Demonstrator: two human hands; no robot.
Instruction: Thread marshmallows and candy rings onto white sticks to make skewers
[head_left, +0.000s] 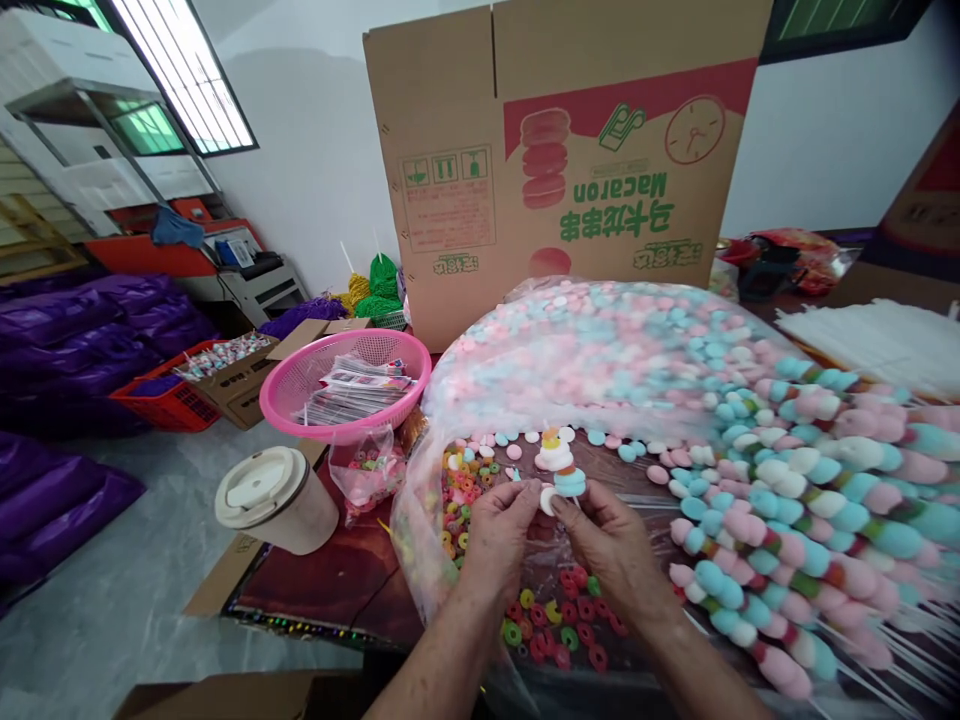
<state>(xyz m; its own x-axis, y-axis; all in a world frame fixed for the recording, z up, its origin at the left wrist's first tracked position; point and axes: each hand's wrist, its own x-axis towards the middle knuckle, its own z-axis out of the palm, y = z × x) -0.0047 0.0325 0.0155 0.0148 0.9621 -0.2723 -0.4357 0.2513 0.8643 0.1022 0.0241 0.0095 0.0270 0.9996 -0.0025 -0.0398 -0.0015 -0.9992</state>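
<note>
My right hand (pixel 611 545) pinches the stick of a marshmallow skewer (pixel 570 483), which stands roughly upright with blue and white pieces and a small yellow-and-white figure on top. In the fingertips of my left hand (pixel 499 530) is a round white marshmallow (pixel 548 500), close beside the skewer's stick. Below my hands lie loose ring-shaped gummies (pixel 570 610) in red, green and yellow. More gummy rings (pixel 469 490) are spread to the left. Behind them, a large heap of pink, blue and white marshmallows (pixel 585 340) rests in clear plastic.
Many filled skewers (pixel 817 500) are piled at the right, sticks outward. At left stand a lidded cup (pixel 277 500), a bag of gummies (pixel 367 470) and a pink basket (pixel 274 400) of wrappers. A tall cardboard box (pixel 450 110) stands behind. White sticks (pixel 877 340) lie far right.
</note>
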